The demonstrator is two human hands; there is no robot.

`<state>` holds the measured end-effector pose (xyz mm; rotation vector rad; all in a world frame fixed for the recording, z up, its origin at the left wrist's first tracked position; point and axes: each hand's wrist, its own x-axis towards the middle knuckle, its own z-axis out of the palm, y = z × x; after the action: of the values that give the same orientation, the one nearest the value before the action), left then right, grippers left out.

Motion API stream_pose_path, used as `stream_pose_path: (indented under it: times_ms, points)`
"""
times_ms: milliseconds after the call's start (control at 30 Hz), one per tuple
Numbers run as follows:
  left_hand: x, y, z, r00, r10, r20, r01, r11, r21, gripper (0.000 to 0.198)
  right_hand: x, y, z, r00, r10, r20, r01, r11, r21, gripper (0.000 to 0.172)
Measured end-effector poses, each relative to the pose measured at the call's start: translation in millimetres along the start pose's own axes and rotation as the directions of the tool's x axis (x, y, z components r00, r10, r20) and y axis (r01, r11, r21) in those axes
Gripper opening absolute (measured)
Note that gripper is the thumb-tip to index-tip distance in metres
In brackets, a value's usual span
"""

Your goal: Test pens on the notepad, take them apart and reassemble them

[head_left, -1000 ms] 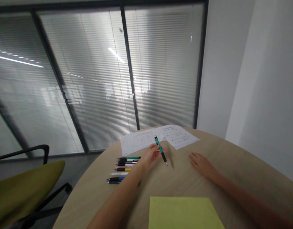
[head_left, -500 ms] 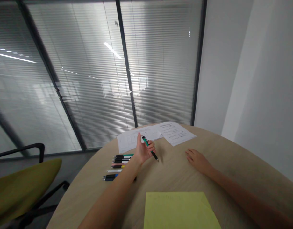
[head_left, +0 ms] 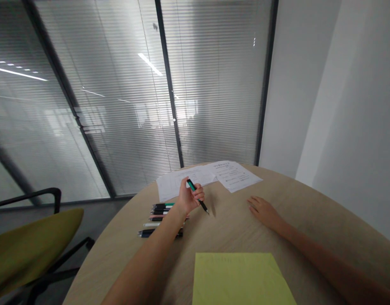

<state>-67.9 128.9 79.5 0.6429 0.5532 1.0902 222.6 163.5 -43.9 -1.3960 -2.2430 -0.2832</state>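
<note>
Left grip is closed round a green pen, held above the surface with its black tip slanting down to the right. Just left of it, spare pens lie in a row on the surface, partly hidden by the forearm. Beyond the grip, two printed sheets lie side by side at the far edge. A yellow pad sits at the near edge. Right grip rests flat on the surface, fingers open, holding nothing, well apart from the pen.
</note>
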Motion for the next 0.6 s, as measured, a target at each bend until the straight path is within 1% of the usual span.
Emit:
stream_pose_path:
  times_ms: [267,367,467,600]
  points:
    - [0.6,-2.0,1.6,1.000,-0.012,0.011,0.013,0.999,-0.040,0.080,0.4,-4.7,-7.8,0.999,0.008,0.050,-0.007,1.000,-0.020,0.035]
    - [0.6,-1.9,1.9,1.000,-0.022,0.009,0.022,0.998,-0.052,0.082,0.7,-6.2,-10.2,0.998,0.009,0.059,-0.007,1.000,-0.029,0.035]
    - [1.1,-1.1,2.1,0.999,-0.034,0.007,0.034,0.997,-0.062,0.081,0.9,-6.2,-10.5,0.997,0.005,0.073,-0.001,0.999,-0.049,0.036]
    - [2.0,-0.8,1.7,0.999,-0.041,0.000,0.041,0.996,-0.075,0.069,0.7,-4.8,-8.9,0.997,0.011,0.081,-0.007,0.999,-0.045,0.037]
